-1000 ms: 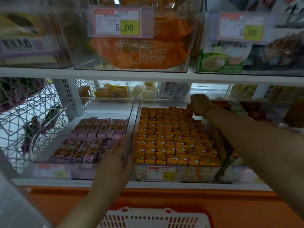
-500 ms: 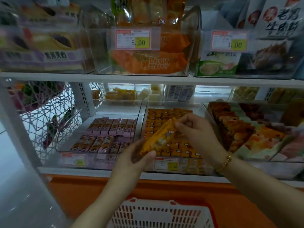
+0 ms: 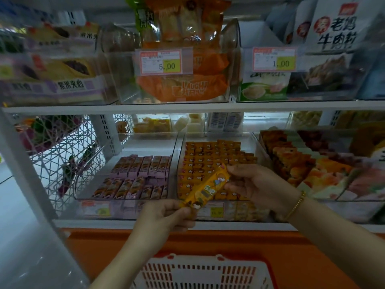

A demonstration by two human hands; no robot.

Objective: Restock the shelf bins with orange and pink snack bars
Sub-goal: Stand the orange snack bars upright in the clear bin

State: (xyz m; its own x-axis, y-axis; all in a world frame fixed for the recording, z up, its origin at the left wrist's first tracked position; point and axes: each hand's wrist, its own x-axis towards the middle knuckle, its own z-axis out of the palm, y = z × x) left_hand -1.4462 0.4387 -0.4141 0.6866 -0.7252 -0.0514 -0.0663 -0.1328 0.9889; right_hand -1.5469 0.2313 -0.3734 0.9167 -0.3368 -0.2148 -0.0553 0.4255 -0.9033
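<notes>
Both hands are on one long orange foil-wrapped snack bar point(image 3: 205, 187), with one end each. The left hand point(image 3: 164, 217) pinches the lower end between thumb and curled fingers. The right hand point(image 3: 256, 184) pinches the upper end between thumb and fingertips, and the rest of that hand is loosely curled. So the bar hangs in the air on a slant, low on the left-hand side and high on the right-hand side, printed face up. There's a thin gold bead bracelet point(image 3: 295, 205) on the right wrist.

Straight beyond the held bar is the clear plastic shelf bin point(image 3: 245, 210) packed with rows of small orange bars standing on end point(image 3: 208, 161). It looks full nearly to the back. The held bar sits in front of and above that bin's front edge, not touching the stock as far as I can tell.

Just left of the grip, next door to that bin, is the second clear plastic bin point(image 3: 145, 151) with pink-purple wrapped bars point(image 3: 143, 165) in two rows and bare floor behind them.

Right of the right hand there's another clear tray of orange-red packs point(image 3: 291, 163), too blurry to read. Directly below the hands is a red-and-white slotted plastic basket point(image 3: 200, 272). Well above the grip, on the upper shelf, a pink-and-yellow price tag reading 5.00 point(image 3: 160, 62) is stuck on a bin of orange bags.
</notes>
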